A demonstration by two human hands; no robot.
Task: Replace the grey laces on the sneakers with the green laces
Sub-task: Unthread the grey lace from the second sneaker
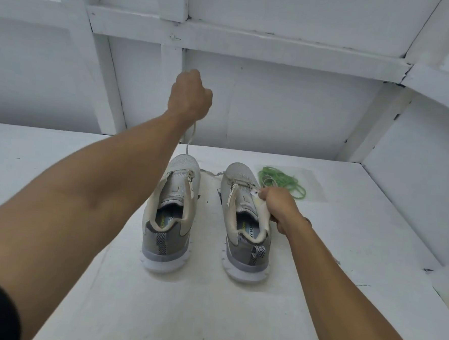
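Left hand (189, 96): raised at 12 o'clock above the sneakers, fingers curled into a fist round the grey lace (191, 139). The lace drops from the fist and passes behind the toe of the left sneaker (170, 214). It then runs across toward 3 o'clock to the toe of the right sneaker (243, 223). Judged: hand held high to draw the lace's slack out of that shoe's last eyelets.

Left sneaker: eyelets look bare, tongue exposed, heel toward the wearer. Right sneaker stands parallel, a gap between the two.

Right hand (279, 207): at 3 o'clock of the right sneaker, fingers clamped on its outer eyelet flap. Likely pinning the shoe down against the upward pull.

Green laces (283, 181): loose tangle on the table (183, 312), at 1 o'clock of the right sneaker, just beyond the right hand, untouched.

Around: white panelled wall (287, 108) at 12 o'clock.

In the way: the left sneaker's toe sits close to the lace's path and may snag it. The green tangle looks to need sorting before threading.
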